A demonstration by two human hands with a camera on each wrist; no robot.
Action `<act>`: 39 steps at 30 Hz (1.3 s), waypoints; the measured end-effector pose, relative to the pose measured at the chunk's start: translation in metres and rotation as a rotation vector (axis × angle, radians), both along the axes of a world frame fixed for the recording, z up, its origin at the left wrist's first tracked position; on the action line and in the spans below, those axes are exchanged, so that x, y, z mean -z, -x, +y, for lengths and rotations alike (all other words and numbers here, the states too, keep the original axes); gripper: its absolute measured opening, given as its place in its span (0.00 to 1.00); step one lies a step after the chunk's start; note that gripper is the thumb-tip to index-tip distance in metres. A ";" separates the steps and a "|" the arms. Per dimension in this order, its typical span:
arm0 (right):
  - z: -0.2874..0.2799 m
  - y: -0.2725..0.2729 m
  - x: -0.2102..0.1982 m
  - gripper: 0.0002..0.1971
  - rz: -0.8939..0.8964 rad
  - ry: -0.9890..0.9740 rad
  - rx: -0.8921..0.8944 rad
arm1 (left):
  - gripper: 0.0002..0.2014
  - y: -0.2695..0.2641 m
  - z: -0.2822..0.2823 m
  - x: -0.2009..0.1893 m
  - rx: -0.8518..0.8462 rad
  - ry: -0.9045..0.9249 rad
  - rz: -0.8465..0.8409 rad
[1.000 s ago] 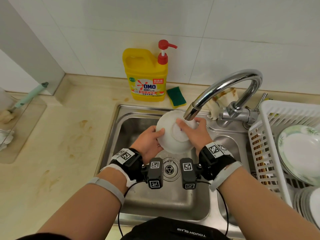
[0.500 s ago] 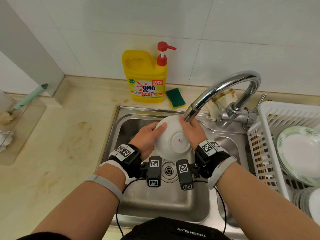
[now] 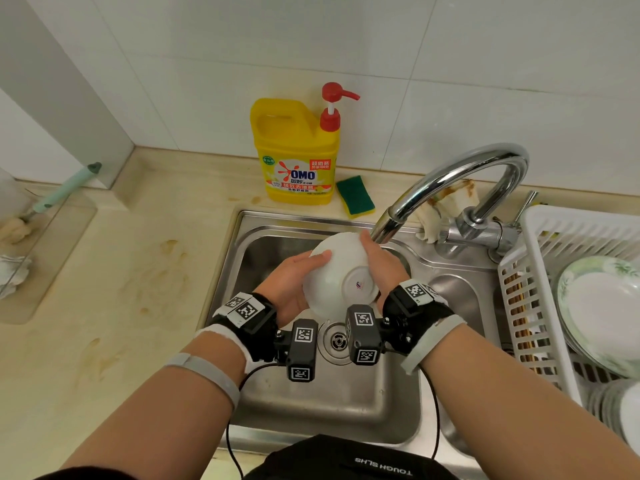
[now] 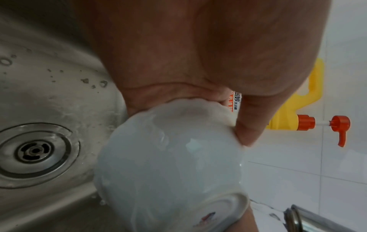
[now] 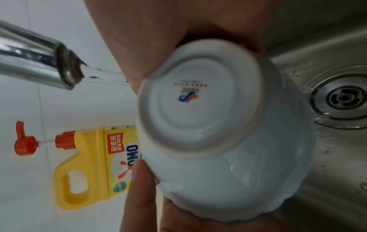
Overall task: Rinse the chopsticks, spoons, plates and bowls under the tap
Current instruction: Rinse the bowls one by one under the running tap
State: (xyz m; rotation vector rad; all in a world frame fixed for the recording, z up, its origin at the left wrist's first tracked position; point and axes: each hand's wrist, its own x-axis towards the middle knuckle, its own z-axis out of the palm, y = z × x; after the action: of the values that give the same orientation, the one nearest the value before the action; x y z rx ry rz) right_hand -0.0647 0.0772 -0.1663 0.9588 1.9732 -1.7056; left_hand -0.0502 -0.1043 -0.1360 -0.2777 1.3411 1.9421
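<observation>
Bowl (image 3: 337, 271), white, was held between both hands over the sink (image 3: 346, 403), tilted with its foot ring and printed base mark toward the person. Left hand (image 3: 291, 285): thumb pressed flat along the outer wall near the rim, remaining fingers wrapped behind the bowl, mostly hidden. Right hand (image 3: 381, 268): fingers curled over the far rim, palm against the wall beside the foot ring; fingertips not visible in the head view. Bowl surface was wet in the left wrist view (image 4: 168, 164); foot ring sharp in the right wrist view (image 5: 198, 100). Tap (image 3: 450, 188) spout ended just beside the right hand's knuckles, above the bowl's far edge; a water stream left the spout (image 5: 59, 69) and met the right hand. Drain (image 3: 337, 341) lay directly below the bowl, between the wrist cameras. Behind the sink: yellow detergent bottle (image 3: 298, 154) with red pump, green sponge (image 3: 356, 195) beside it. To the right: white dish rack (image 3: 540, 271) holding plates (image 3: 602, 306).
</observation>
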 end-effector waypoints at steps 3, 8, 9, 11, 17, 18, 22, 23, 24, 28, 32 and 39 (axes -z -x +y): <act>-0.010 -0.009 -0.044 0.28 0.054 -0.116 -0.133 | 0.25 0.002 0.002 -0.002 0.017 0.084 0.036; -0.008 -0.012 -0.045 0.24 0.084 -0.120 -0.093 | 0.22 0.002 0.000 -0.002 0.015 0.108 0.096; -0.007 -0.013 -0.043 0.25 0.089 -0.117 -0.085 | 0.19 0.002 -0.001 -0.002 0.016 0.099 0.106; -0.006 -0.012 -0.036 0.26 0.106 -0.077 -0.036 | 0.17 0.003 -0.002 -0.002 0.013 0.081 0.120; -0.001 -0.008 0.004 0.60 -0.033 0.128 0.059 | 0.18 0.001 -0.004 -0.004 -0.020 0.005 0.090; 0.000 -0.006 0.011 0.64 -0.044 0.138 0.065 | 0.19 0.001 -0.004 -0.004 -0.025 -0.003 0.086; -0.002 -0.012 -0.030 0.54 -0.035 0.004 0.015 | 0.20 0.001 -0.007 -0.002 -0.004 -0.015 0.049; -0.003 -0.013 -0.038 0.40 -0.002 -0.038 -0.020 | 0.19 0.002 -0.007 -0.002 0.006 -0.012 0.036; -0.002 -0.012 -0.041 0.30 0.025 -0.065 -0.043 | 0.19 0.003 -0.007 -0.003 0.016 -0.002 0.033; 0.002 -0.011 -0.039 0.22 0.099 -0.139 -0.088 | 0.21 0.004 -0.002 -0.009 0.055 0.087 0.076; 0.000 -0.012 -0.032 0.27 0.172 -0.144 -0.031 | 0.18 0.002 0.000 -0.009 0.011 0.044 0.068; -0.008 -0.024 -0.025 0.40 -0.009 0.246 0.145 | 0.25 0.001 0.002 0.000 -0.091 -0.039 0.041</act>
State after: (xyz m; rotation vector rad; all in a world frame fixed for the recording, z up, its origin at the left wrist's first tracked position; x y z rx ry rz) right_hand -0.0410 0.0695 -0.1414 1.0370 1.6727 -1.9633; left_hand -0.0513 -0.1024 -0.1363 -0.2862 1.3363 2.0567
